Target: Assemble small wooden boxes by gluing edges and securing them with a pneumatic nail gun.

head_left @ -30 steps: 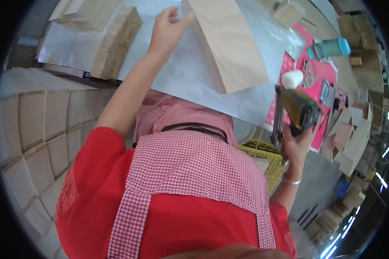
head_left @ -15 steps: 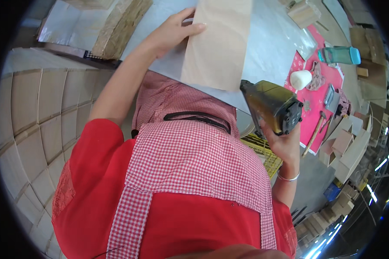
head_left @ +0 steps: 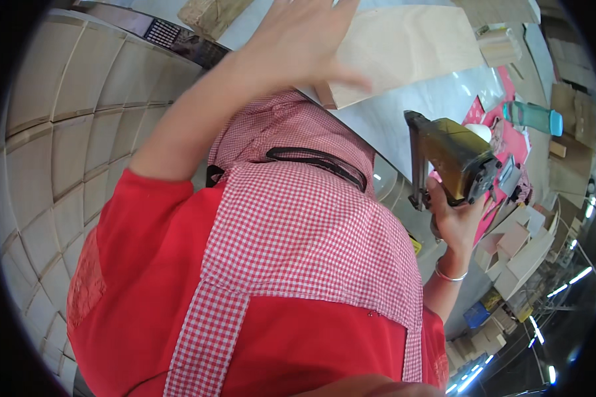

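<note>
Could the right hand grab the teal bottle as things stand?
Probably not: the right hand is wrapped around the dark nail-gun-like tool, so it would likely need freeing first. Nothing appears to cover the teal bottle itself.

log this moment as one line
right hand: holding nail gun | left hand: open at pale wooden workpiece, contact unclear | workpiece: on worktable

— How did the long wooden piece (head_left: 407, 49) look?
— Its wood was smooth and matt, with a soft grain.
— And the nail gun (head_left: 453, 155)?
— It had a glossy, hard-looking body.
— Was the apron (head_left: 311, 231) also shiny?
— No, it was matt woven cloth. The tabletop (head_left: 392, 126) looked smooth and glossy, the bottle (head_left: 533, 118) translucent plastic, the bracelet (head_left: 451, 278) polished metal.
</note>
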